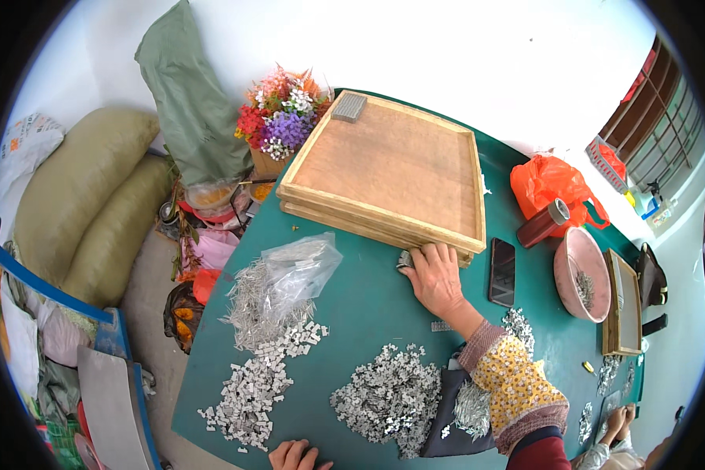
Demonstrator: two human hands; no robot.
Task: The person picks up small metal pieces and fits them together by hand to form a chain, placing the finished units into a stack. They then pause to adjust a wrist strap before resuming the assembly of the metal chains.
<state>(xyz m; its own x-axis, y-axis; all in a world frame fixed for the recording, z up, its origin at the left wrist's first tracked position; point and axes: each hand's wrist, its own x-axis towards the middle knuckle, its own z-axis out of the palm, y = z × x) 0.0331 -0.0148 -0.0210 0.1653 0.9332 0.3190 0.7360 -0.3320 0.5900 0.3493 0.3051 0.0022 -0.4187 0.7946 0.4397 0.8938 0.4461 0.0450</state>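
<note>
- Two hands in view, resting on green table (368,298).
- Right hand (435,276) stretched forward, fingers spread and laid flat against near edge of stacked wooden trays (392,168); small metal block (405,259) just beside thumb, touching or not, cannot tell.
- Left hand (294,454) at lower rim, only fingertips visible, slightly curled, holding nothing visible.
- Between both hands, pile of small silver metal pieces (388,395).
- Further left, second pile (254,384) and clear plastic bag (298,270).
- Black phone (501,272) right of wrist.
</note>
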